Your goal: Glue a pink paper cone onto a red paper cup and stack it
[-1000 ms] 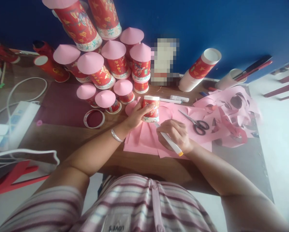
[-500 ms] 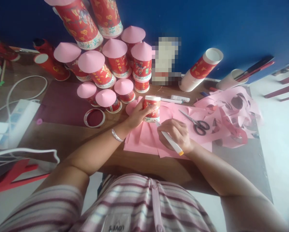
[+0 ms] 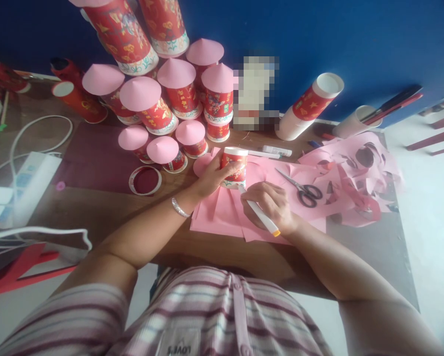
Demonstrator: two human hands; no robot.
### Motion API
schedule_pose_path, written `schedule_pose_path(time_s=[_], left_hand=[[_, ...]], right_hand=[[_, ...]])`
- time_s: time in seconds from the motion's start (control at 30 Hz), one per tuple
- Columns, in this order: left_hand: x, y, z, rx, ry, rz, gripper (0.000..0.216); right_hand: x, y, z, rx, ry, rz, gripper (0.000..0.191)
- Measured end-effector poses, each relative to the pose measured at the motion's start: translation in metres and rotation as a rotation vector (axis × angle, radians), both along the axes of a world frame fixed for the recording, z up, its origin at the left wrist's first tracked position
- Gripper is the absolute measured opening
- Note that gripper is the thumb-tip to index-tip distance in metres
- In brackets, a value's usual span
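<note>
My left hand (image 3: 214, 177) is wrapped round a short red paper tube (image 3: 235, 157) with white rims, its thumb across the front. The tube's lower white band carries coloured marks. In my right hand (image 3: 270, 206) is a white marker pen (image 3: 262, 217) with a yellow-orange end toward me; its tip is at the tube's lower band, and whether it touches I cannot tell. Beneath both hands lie pink paper sheets (image 3: 218, 220). Black-handled scissors (image 3: 308, 194) rest on the paper just right of my right hand.
Several red tubes with pink cone tops (image 3: 140, 94) stand at the back left. Nearby lies a white-rimmed ring (image 3: 145, 180). Pink paper scraps (image 3: 355, 183) are heaped at the right. A tall tube (image 3: 311, 106) and a pen holder (image 3: 355, 122) stand near the blue wall. White cables (image 3: 39, 118) cross the left side.
The tube in my left hand has shifted very slightly to the right. The marker pen has moved and tilted a little in my right hand, its tip staying near the lower band.
</note>
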State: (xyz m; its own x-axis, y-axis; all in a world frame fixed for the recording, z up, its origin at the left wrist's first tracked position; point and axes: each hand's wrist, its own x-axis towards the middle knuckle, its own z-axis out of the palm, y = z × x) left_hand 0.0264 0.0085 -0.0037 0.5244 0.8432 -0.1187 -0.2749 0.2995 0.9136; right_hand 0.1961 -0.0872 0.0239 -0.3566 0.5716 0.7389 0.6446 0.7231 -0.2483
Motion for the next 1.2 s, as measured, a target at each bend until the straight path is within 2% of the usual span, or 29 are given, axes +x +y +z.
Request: schedule_pose_path(time_s=[1.2], left_hand=[[-0.0004, 0.0016, -0.0011, 0.063, 0.031, -0.039, 0.04]], right_hand=[[-0.0016, -0.0009, 0.0008, 0.014, -0.024, -0.006, 0.026]])
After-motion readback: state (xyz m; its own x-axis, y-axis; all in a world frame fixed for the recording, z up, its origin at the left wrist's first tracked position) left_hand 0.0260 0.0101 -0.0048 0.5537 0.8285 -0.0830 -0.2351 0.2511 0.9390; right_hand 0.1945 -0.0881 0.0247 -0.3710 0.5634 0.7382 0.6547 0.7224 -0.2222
